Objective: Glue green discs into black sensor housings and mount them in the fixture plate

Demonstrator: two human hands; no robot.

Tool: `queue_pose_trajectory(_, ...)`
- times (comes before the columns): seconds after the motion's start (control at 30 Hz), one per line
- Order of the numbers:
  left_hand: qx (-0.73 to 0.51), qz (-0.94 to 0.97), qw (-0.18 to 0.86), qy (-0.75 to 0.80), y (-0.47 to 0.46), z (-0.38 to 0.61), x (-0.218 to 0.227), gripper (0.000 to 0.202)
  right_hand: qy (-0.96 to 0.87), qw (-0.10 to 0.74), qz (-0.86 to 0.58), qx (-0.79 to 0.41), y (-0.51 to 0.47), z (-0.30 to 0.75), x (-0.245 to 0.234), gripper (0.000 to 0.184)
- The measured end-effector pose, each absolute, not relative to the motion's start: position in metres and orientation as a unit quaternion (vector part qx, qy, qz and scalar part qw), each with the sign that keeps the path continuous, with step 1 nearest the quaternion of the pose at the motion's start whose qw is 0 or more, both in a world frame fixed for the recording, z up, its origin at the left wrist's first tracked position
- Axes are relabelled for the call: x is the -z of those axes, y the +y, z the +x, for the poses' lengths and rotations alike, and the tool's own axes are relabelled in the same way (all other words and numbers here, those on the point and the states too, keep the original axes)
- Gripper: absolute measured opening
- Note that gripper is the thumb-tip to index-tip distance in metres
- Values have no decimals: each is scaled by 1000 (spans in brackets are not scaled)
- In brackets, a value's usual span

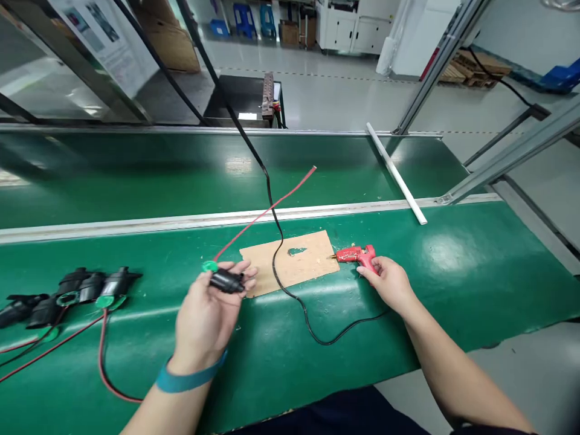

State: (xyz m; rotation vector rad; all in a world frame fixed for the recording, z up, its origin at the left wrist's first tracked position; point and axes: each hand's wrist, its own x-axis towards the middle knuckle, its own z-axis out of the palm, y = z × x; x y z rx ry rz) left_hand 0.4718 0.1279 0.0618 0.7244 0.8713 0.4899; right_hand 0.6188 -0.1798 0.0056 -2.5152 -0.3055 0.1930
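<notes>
In my left hand (212, 308) is a black cylindrical part (228, 281) with a green end (210, 266), held above the green bench mat. A red wire (258, 219) runs from its green end up and to the right. My right hand (387, 279) grips the handle of a red hot glue gun (356, 254), whose nozzle points left over a piece of tan cardboard (312, 257). The gun's black cord (306, 317) loops across the mat and over the cardboard. Several similar black parts (118, 283) with green ends and red wires lie at the left.
A white bar (396, 172) lies across the pale strip (136, 226) between the bench and the dark green belt (136, 175) behind it. Metal frame posts (437, 75) rise at the right. Beyond the belt stands a black cart (235, 99).
</notes>
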Motion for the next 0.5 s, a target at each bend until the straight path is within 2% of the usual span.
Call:
queue_pose_trajectory(0.17,-194,368,817,399,114,481,-20,27,-66,389,-912,-111,-183,624,-10,48)
queue_pose_trajectory(0.37,-199,424,800,374,116,477,-11,25,50,565,-819,-87,-181,628,-16,49)
queue_pose_trajectory(0.5,-210,422,807,355,114,477,-7,28,56,627,-775,-61,-188,632,-20,52)
